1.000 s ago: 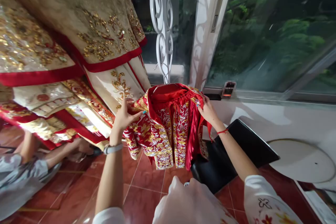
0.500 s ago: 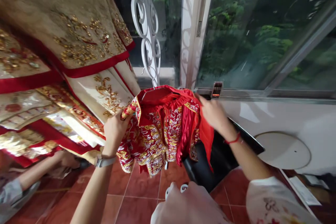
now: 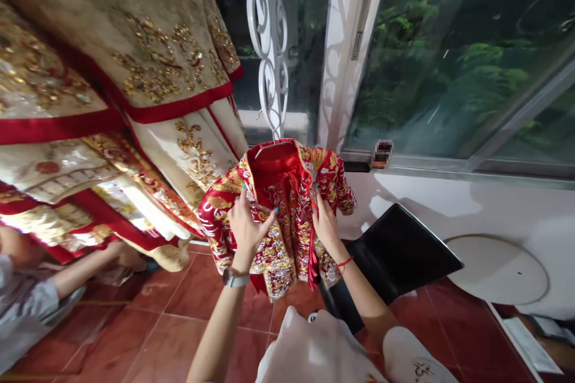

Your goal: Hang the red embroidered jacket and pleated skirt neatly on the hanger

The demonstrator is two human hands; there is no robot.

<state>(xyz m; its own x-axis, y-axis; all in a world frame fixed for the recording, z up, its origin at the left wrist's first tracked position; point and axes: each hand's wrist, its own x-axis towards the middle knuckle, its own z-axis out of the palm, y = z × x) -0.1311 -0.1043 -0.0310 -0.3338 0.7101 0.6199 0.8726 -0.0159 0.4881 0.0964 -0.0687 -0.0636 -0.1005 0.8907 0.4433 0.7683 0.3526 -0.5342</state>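
Observation:
A red jacket (image 3: 283, 251) with gold and silver embroidery hangs on a metal hanger (image 3: 275, 140), its front parted over a red, embroidered inner layer. My left hand (image 3: 245, 227) lies against the jacket's left front panel, thumb and forefinger spread wide apart. On the other side, my right hand (image 3: 326, 226) has its fingers closed at the edge of the right front panel, near the collar. Part of that edge is hidden behind the fingers.
Cream embroidered garments (image 3: 179, 72) with red borders hang at the left, beside a white scrolled metal stand (image 3: 269, 42). Another person's arm (image 3: 85, 266) shows at lower left. A black panel (image 3: 404, 251) and a round white board (image 3: 498, 266) lean at the right, under the window.
The jacket's right shoulder and sleeve now sit over the hanger. Both hands have moved inward to the front panels; the left has let go of the shoulder and spread its fingers.

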